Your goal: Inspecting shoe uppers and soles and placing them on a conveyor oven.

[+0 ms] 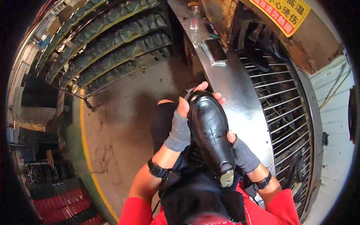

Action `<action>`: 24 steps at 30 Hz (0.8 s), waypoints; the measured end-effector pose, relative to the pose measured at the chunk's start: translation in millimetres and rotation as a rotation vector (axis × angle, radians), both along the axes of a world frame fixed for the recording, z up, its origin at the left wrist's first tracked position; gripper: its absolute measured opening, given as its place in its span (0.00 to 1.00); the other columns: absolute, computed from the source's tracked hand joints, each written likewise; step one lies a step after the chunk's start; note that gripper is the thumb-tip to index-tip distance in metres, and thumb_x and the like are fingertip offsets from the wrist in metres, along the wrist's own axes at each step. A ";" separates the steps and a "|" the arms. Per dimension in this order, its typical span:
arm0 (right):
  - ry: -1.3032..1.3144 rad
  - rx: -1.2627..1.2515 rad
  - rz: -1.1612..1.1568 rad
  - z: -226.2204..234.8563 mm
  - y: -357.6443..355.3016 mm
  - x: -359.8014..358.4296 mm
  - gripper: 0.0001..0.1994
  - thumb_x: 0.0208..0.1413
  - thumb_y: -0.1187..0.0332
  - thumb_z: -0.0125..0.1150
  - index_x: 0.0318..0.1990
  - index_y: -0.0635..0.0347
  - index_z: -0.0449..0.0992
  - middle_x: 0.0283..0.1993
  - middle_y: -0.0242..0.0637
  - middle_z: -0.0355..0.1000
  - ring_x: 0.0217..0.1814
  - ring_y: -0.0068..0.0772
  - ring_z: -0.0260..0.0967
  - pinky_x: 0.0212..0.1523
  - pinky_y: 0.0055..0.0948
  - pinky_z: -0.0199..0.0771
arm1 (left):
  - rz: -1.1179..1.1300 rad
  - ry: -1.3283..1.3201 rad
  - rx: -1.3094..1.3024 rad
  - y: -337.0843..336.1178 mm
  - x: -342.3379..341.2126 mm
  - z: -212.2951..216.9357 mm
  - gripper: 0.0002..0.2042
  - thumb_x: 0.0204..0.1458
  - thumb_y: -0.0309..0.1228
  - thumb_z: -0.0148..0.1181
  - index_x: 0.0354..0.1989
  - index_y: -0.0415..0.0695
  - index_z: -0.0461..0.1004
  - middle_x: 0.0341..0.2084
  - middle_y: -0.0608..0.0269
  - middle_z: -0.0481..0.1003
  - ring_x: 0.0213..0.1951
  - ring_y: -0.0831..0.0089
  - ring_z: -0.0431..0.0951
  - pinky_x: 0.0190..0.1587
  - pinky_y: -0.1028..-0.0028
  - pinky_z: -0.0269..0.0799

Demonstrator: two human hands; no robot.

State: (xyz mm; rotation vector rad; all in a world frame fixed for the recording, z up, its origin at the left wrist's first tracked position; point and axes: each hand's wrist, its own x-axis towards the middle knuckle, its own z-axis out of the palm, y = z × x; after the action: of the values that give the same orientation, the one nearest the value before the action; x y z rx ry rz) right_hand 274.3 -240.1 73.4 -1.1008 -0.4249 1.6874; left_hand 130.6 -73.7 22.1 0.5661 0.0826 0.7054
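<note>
I hold a black leather shoe upper (210, 129) in both hands, its toe pointing away from me. It is pulled over a last, whose yellowish heel end (227, 179) shows at the near side. My left hand (179, 129), in a grey fingerless glove, is closed around the toe, thumb on the left side. My right hand (243, 152), gloved alike, grips the right side nearer the heel, its thumb against the leather. Fingertips curl over the far end of the toe; which hand some belong to I cannot tell. The sole side is hidden.
To the right runs a steel worktop (240, 97) with a dark flat phone-like object (215, 50) on a folded cloth (207, 52). Beyond it lies a metal bar conveyor (287, 108) carrying dark shoes. A tiered rack (112, 48) full of dark shoes stands at the far left.
</note>
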 end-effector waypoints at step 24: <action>0.437 -0.130 -0.375 -52.0 -16.8 50.0 0.57 0.57 0.16 0.38 0.74 0.62 0.60 0.47 0.75 0.77 0.44 0.74 0.81 0.50 0.65 0.85 | -0.025 0.143 0.201 48.9 -32.9 -16.3 0.37 0.73 0.59 0.40 0.80 0.43 0.53 0.62 0.45 0.77 0.58 0.61 0.81 0.63 0.62 0.78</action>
State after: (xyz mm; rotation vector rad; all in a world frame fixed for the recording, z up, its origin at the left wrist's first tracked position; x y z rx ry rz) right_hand 324.3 -257.0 21.3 -0.8077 0.1633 1.5719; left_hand 97.7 -24.8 5.8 0.8088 0.1388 0.6525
